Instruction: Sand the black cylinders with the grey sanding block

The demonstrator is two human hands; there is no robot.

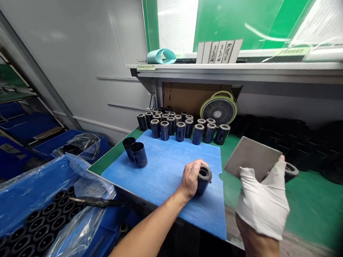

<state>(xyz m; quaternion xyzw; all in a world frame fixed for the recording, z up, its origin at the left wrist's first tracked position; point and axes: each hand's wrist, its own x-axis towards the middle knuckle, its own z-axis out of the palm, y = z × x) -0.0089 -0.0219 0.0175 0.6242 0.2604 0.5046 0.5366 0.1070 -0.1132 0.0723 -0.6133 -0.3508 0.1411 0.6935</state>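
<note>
My bare left hand (pixel 190 179) is wrapped round a black cylinder (pixel 203 184) that stands upright on the blue mat (pixel 168 182). The cylinder's top has a thick ring with a hole in the middle. In a white glove, my right hand (pixel 263 200) grips a flat, square grey pad (pixel 252 158) by its near edge, raised over the green tabletop to the right of the mat. Just behind that glove, another cylinder (pixel 291 172) with a pale ring top is partly hidden. Two open black tubes (pixel 140 155) stand at the mat's left side.
Several ring-topped cylinders (pixel 180 132) stand in rows at the back, before a green fan (pixel 219 109). A shelf (pixel 250 69) above bears grey boxes (pixel 218 52) and a teal roll (pixel 161 56). At lower left, a plastic-lined blue bin (pixel 55 172) holds several black cylinders.
</note>
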